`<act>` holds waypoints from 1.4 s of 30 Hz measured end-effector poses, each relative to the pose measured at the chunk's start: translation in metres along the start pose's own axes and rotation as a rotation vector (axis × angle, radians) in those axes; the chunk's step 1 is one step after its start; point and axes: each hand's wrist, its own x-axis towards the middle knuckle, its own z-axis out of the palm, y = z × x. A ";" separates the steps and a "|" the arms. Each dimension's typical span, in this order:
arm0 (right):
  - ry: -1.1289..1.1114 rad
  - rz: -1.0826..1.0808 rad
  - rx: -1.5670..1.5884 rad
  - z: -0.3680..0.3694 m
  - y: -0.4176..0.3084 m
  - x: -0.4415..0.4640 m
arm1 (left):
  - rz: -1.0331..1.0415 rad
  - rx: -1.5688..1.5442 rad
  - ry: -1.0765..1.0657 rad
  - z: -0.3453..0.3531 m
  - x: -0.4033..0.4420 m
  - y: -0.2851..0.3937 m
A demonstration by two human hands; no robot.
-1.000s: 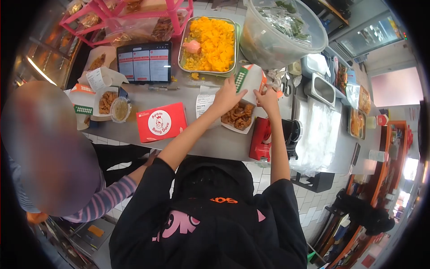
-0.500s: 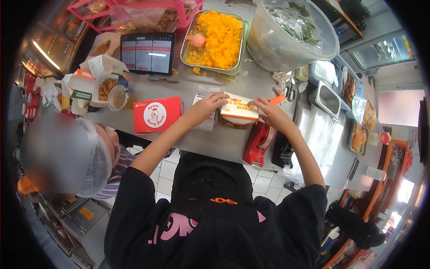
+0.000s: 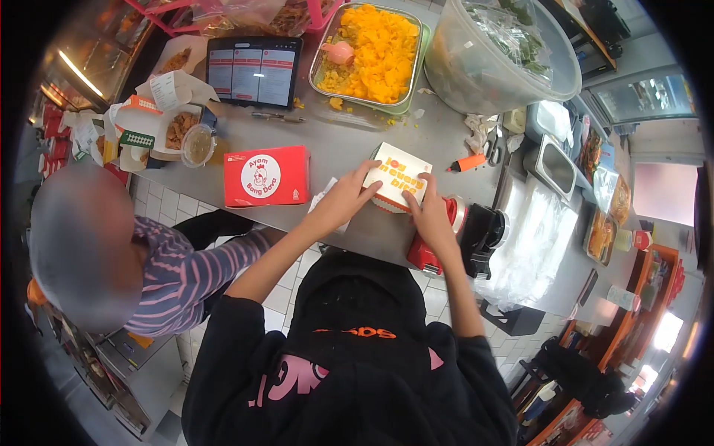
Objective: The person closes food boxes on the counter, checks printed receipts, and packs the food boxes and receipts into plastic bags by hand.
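A white takeaway box (image 3: 402,169) with orange lettering on its closed lid sits at the front part of the metal counter. My left hand (image 3: 352,197) grips its left side, fingers at the edge and thumb near the front corner. From the right, my right hand (image 3: 431,212) closes on the box's other side, fingertips on the lid. A red tape dispenser (image 3: 424,255) stands just under my right wrist, partly hidden. Left of my hands lies a red Ayam Bang Dava box (image 3: 267,176). Paper slips (image 3: 325,198) lie partly behind my left forearm.
Along the back are a tablet (image 3: 253,73), a pen (image 3: 279,117), a tray of yellow food (image 3: 375,56) and a big clear tub (image 3: 494,63). An orange marker (image 3: 467,163) and scissors (image 3: 493,147) lie right. A person in a striped sleeve (image 3: 223,264) stands left.
The takeaway box has turned so its lid faces up more fully, with both my hands still on its sides. The person at left has shifted, and a striped arm now shows. The view has moved slightly.
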 end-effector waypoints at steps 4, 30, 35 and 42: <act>0.303 -0.034 0.144 0.026 0.010 -0.006 | 0.000 0.040 0.174 0.003 -0.001 -0.007; 0.308 -0.003 0.305 0.040 0.024 -0.009 | -0.144 0.020 0.256 0.017 -0.015 -0.024; 0.124 0.182 0.578 0.057 0.045 -0.012 | -0.234 -0.293 0.133 0.010 -0.026 -0.041; 0.076 0.276 0.826 0.056 0.030 -0.023 | -0.432 -0.429 -0.035 -0.005 -0.031 -0.042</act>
